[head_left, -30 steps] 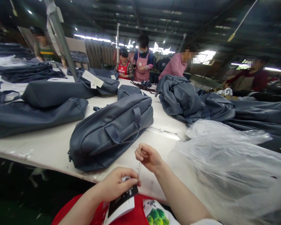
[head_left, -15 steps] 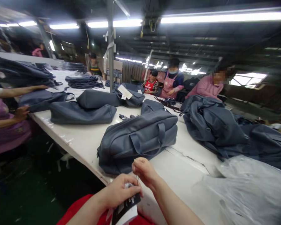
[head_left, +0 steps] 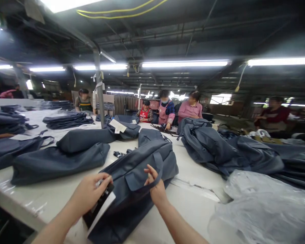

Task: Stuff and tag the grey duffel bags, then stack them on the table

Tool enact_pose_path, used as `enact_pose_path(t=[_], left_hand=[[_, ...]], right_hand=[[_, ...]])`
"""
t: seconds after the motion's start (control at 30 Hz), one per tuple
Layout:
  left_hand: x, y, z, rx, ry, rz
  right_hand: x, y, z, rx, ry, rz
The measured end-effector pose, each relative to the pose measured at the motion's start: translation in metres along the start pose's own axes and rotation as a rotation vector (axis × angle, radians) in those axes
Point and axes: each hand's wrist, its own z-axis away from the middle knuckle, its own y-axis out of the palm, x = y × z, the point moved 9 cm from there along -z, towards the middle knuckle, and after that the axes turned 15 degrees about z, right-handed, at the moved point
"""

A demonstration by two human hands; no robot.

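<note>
My left hand (head_left: 93,191) pinches a black and white hang tag (head_left: 101,210) at its upper end, in front of a dark blue-grey bag (head_left: 139,169). The bag lies tilted on the table, its near end close to me. My right hand (head_left: 156,189) is at the bag's strap handle (head_left: 158,164). The strap crosses this hand, and its fingers are partly curled around it with the index finger raised. Whether a thin string is still in those fingers I cannot make out.
More blue-grey bags (head_left: 61,162) lie on the white table (head_left: 193,217) to the left, and a heap of them (head_left: 218,149) to the right. Clear plastic bags (head_left: 264,206) are piled at the near right. Several people (head_left: 165,110) stand across the table.
My view has swung right and up. My left hand has moved left with the hang tag, over the bag's near end. My right hand has gone from the tag's string to the handle.
</note>
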Motion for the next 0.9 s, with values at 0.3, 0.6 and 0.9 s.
enact_pose_path(t=[0.3,0.6,0.9], left_hand=[[-0.021,0.041,-0.066,0.294,0.124,-0.563],[-0.014,0.075,-0.067,0.363,0.19,-0.589],[-0.023,0.087,-0.066,0.35,0.237,-0.611]], right_hand=[[0.064,0.06,-0.06,0.404,-0.339,0.386],[0.075,0.08,-0.06,0.466,-0.648,0.803],[0.076,0.065,-0.063,0.488,-0.613,0.746]])
